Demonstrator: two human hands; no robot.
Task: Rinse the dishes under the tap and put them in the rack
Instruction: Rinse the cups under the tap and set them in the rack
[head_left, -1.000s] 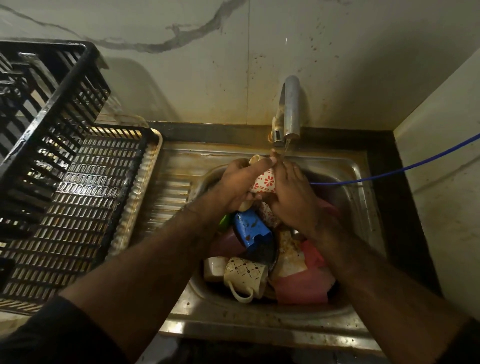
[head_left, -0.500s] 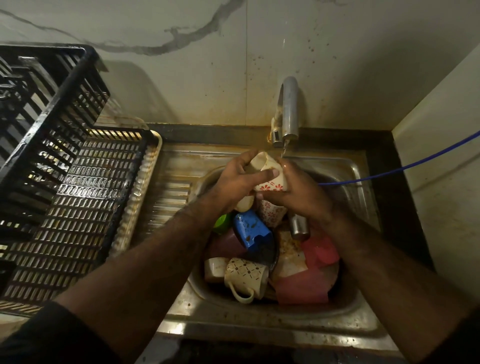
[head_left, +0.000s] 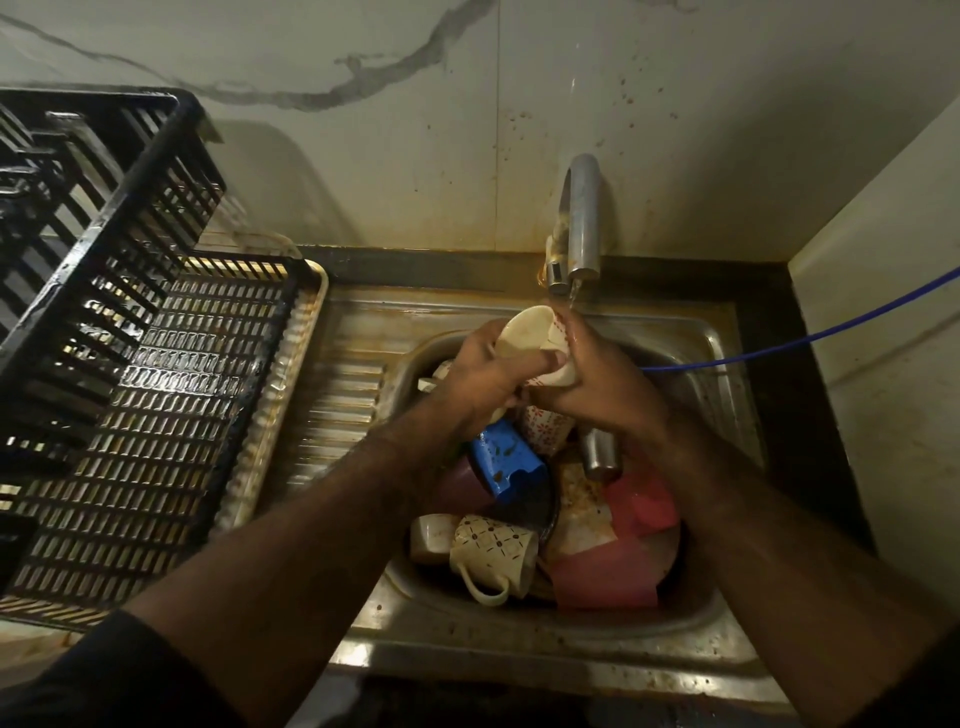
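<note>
Gripping one cup (head_left: 524, 338) under the tap (head_left: 582, 218), both hands (head_left: 488, 374) work over a stained steel sink (head_left: 519, 644).

both forearms reaching forward and angled inward, left hand (head_left: 480, 374) curled round a cup – thumb laid across its rim, right hand (head_left: 605, 387) gripping the opposite side, wrists close together

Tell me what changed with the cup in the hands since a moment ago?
The cream cup with red flowers has been turned: a second ago its flowered side faced up, now its open mouth tips up toward the left, just beside the steel tap. The left hand and right hand kept gripping it throughout. The pile of dishes in the steel sink and the black plastic rack stayed put.
</note>
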